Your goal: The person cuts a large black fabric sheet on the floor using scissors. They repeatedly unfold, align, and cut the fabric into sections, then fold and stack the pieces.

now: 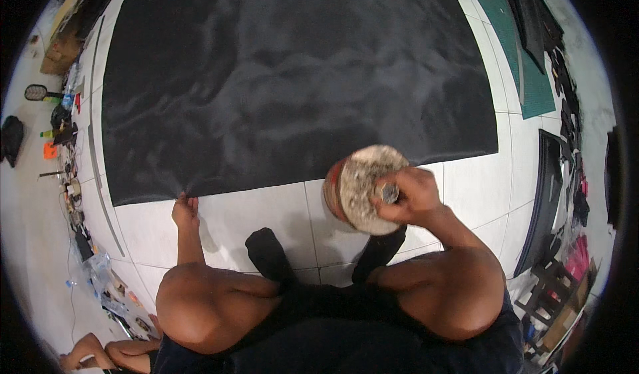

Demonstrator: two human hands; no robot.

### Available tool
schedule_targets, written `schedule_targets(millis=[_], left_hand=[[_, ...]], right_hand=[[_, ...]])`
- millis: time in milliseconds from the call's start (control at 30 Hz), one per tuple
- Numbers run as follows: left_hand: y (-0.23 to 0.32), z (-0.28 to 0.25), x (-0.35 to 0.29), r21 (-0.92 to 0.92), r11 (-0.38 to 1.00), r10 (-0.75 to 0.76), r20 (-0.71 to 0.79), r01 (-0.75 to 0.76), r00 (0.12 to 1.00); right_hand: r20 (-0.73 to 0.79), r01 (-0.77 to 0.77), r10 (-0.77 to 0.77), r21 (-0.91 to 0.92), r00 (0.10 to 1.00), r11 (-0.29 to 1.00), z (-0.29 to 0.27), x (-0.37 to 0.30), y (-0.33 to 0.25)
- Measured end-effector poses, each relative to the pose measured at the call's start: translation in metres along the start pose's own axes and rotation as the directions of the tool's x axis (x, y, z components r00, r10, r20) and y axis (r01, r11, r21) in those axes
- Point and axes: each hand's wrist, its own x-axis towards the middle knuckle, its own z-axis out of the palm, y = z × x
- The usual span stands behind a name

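A wide black fabric sheet (293, 88) with a slight sheen lies spread over the white tiled floor, faintly wrinkled. At its near left edge, my left hand (186, 209) pinches the border between thumb and fingers. My right hand (414, 195) is closed around the metal handle (387, 192) of a round, heavy-looking weight (363, 204). The weight has a rough, pale, concrete-like top and a reddish-brown side. It is tilted at the sheet's near edge, in front of my right foot; whether it touches the floor I cannot tell.
My socked feet (268, 251) stand on the tiles before the sheet. A green mat (532, 84) with dark pieces lies at the far right. A long thin strip (100, 168) and assorted clutter line the left. Another person's bare limbs (126, 354) show at lower left.
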Motion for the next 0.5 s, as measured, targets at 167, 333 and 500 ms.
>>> schedule_targets(millis=[167, 333, 500], left_hand=[[-0.003, 0.005, 0.001, 0.074, 0.997, 0.003, -0.020, -0.001, 1.000], [-0.011, 0.007, 0.002, 0.050, 0.998, -0.023, -0.001, 0.023, 1.000], [0.030, 0.005, -0.006, 0.380, 0.901, -0.187, -0.100, 0.211, 0.977]], right_hand=[[-0.146, 0.000, -0.023, -0.154, 0.989, 0.988, 0.002, 0.029, 0.025], [-0.118, -0.022, 0.002, -0.168, 0.993, 0.985, 0.002, 0.056, 0.060], [-0.035, -0.251, 0.249, -0.157, 0.968, 0.955, 0.014, 0.061, 0.052]])
